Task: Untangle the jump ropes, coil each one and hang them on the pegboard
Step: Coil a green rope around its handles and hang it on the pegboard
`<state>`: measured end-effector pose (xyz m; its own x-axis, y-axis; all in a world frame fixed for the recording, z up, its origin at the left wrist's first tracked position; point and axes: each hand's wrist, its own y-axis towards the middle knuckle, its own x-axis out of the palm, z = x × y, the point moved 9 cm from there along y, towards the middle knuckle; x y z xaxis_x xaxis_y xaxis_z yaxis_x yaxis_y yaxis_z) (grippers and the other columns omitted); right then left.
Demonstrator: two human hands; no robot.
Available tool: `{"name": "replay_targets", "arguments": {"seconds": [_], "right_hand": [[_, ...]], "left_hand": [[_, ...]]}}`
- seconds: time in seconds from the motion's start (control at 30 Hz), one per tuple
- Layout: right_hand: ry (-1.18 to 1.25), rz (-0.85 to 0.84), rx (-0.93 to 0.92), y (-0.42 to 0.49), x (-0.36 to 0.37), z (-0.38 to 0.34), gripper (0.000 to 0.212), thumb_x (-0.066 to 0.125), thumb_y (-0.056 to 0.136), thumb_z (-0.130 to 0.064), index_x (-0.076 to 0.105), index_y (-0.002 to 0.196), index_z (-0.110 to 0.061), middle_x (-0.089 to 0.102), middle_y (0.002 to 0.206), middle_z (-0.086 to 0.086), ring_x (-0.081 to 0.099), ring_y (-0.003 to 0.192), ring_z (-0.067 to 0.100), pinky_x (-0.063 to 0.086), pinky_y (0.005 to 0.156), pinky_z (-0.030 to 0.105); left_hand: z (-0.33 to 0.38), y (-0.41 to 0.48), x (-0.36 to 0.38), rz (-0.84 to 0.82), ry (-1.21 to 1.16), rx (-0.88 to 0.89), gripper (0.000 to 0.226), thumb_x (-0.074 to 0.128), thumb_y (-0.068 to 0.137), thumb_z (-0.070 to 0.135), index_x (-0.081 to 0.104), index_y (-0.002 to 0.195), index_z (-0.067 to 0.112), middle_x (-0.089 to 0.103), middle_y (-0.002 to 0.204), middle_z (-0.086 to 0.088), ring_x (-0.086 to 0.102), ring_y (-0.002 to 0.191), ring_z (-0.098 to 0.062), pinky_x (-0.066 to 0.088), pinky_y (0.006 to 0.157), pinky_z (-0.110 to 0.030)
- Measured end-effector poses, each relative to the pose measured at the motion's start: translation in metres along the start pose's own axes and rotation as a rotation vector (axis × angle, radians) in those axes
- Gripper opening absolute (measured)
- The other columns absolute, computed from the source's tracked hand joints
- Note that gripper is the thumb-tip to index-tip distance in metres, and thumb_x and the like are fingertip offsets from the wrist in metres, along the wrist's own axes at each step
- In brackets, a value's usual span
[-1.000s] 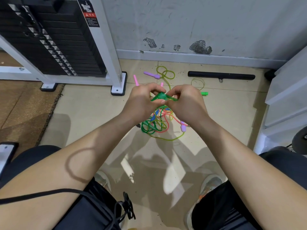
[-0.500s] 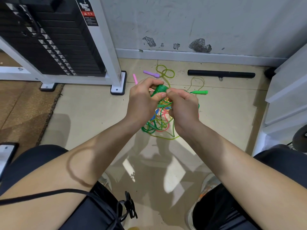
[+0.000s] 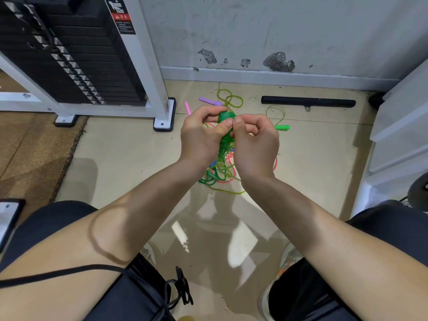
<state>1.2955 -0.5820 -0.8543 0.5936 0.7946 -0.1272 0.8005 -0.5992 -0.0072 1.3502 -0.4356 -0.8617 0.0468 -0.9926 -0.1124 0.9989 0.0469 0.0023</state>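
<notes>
Green rope handle (image 3: 226, 117) upright, pinched by left hand (image 3: 200, 141), right hand (image 3: 256, 144), fingers curled

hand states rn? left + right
Left hand: grips the green handle between thumb and fingers.
Right hand: fingers curled, pinching the same green handle from the other side.
</notes>
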Motion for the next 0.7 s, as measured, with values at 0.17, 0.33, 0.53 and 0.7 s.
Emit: {"name": "replay_targets", "arguments": {"seconds": [0.17, 0.33, 0.53, 0.7], "right_hand": [[-0.027, -0.006, -0.081, 0.001, 0.002, -0.007, 0.018, 0.069, 0.090, -0.018, 0.062, 0.078, -0.029, 0.061, 0.062, -0.014, 0.060, 0.065, 0.004, 0.052, 0.073, 0.029], [-0.010, -0.113, -0.057, 0.001, 0.014, 0.000, 0.016, 0.068, 0.091, -0.013, 0.064, 0.078, -0.022, 0.064, 0.066, -0.009, 0.062, 0.064, 0.007, 0.052, 0.066, 0.027], [-0.084, -0.155, -0.148, 0.003, 0.018, -0.003, 0.014, 0.067, 0.091, -0.015, 0.064, 0.078, -0.021, 0.065, 0.067, -0.011, 0.063, 0.064, 0.007, 0.051, 0.065, 0.026], [-0.176, -0.216, -0.211, 0.002, 0.024, -0.002, 0.013, 0.067, 0.091, -0.017, 0.063, 0.078, -0.020, 0.062, 0.065, -0.013, 0.059, 0.063, 0.001, 0.044, 0.063, 0.020]], "left_hand": [[-0.005, 0.003, -0.002, 0.024, -0.091, -0.077, 0.020, 0.077, 0.085, 0.008, 0.071, 0.100, 0.021, 0.066, 0.088, 0.004, 0.068, 0.087, -0.003, 0.059, 0.088, -0.041], [-0.016, 0.001, -0.002, 0.022, -0.244, -0.227, 0.016, 0.074, 0.088, 0.008, 0.070, 0.100, 0.018, 0.070, 0.095, -0.007, 0.072, 0.091, -0.029, 0.059, 0.087, -0.049], [-0.022, -0.007, 0.003, 0.019, -0.387, -0.381, 0.020, 0.072, 0.090, 0.005, 0.066, 0.109, 0.008, 0.071, 0.097, -0.010, 0.072, 0.079, -0.021, 0.060, 0.062, -0.031], [-0.028, -0.008, 0.002, 0.025, -0.397, -0.452, 0.027, 0.072, 0.091, 0.009, 0.064, 0.117, 0.005, 0.073, 0.099, -0.007, 0.075, 0.090, -0.028, 0.062, 0.069, -0.036]]}}
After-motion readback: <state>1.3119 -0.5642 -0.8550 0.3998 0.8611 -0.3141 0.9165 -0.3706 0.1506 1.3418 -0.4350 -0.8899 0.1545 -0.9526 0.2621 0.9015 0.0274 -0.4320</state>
